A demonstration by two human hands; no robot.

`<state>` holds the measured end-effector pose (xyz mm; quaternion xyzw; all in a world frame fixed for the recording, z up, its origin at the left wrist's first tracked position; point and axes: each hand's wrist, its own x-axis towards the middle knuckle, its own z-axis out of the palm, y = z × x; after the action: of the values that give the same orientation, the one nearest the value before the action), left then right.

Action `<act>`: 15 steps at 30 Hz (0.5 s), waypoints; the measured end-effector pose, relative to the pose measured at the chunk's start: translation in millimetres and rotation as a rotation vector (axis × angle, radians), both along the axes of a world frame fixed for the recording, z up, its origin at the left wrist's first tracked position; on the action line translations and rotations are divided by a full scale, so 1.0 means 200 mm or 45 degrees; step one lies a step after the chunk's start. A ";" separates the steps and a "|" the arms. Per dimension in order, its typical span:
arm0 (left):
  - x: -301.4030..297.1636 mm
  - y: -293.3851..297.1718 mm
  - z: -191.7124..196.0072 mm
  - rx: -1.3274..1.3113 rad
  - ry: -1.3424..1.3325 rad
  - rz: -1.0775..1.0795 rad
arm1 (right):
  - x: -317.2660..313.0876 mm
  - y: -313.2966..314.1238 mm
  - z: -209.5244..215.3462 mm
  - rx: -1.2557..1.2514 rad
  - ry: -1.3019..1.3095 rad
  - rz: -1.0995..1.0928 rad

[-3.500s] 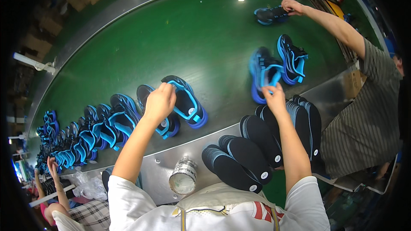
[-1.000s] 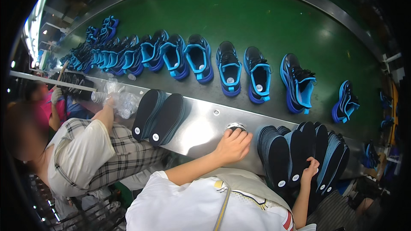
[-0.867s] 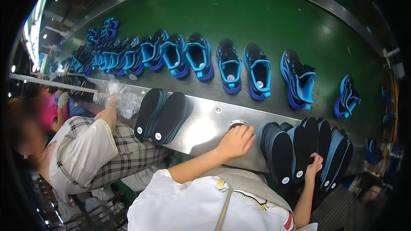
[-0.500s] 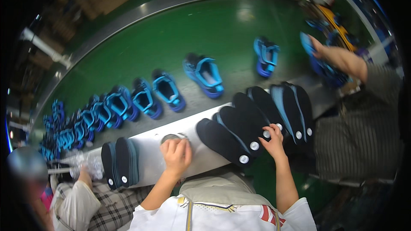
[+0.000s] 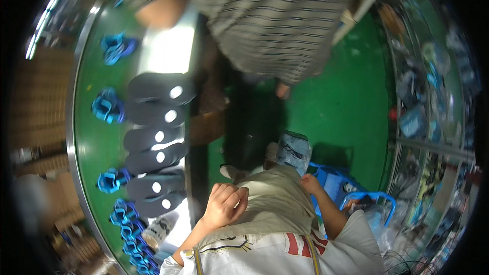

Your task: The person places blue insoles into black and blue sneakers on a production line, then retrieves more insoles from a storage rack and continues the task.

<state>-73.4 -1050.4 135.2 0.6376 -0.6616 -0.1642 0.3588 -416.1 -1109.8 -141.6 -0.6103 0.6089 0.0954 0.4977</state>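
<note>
Curling its fingers loosely, your left hand point(image 5: 225, 206) sits near the counter point(image 5: 168, 51); I can't tell if it holds anything. Your right hand point(image 5: 308, 184), at your apron point(image 5: 277, 193), is too small and blurred to read. Insoles point(image 5: 141, 188) lie stacked on the counter, so work seems left; shoes point(image 5: 113, 180) stand on the belt point(image 5: 91, 145), insides too blurred to judge.

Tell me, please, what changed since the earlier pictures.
The view has turned right. The left hand has left the cylinder and is by the apron; the right hand has left the insoles and is at the apron's right side. The insoles and cylinder remain on the metal ledge.
</note>
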 end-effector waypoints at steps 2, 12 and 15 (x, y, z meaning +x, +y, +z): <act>-0.09 -0.19 0.00 0.033 -0.014 -0.157 | -0.17 0.08 0.02 0.015 0.053 -0.122; -0.50 -0.96 -0.18 0.447 -0.302 -0.891 | -0.43 0.63 0.06 0.179 0.238 -1.089; -0.55 -1.02 -0.37 0.729 -0.485 -1.154 | -0.26 0.88 -0.07 0.358 0.194 -1.371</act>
<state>-184.3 -1254.3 61.9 0.3801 -0.8512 -0.3568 -0.0603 -468.4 -933.7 -155.9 -0.1327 0.8502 -0.0481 0.5072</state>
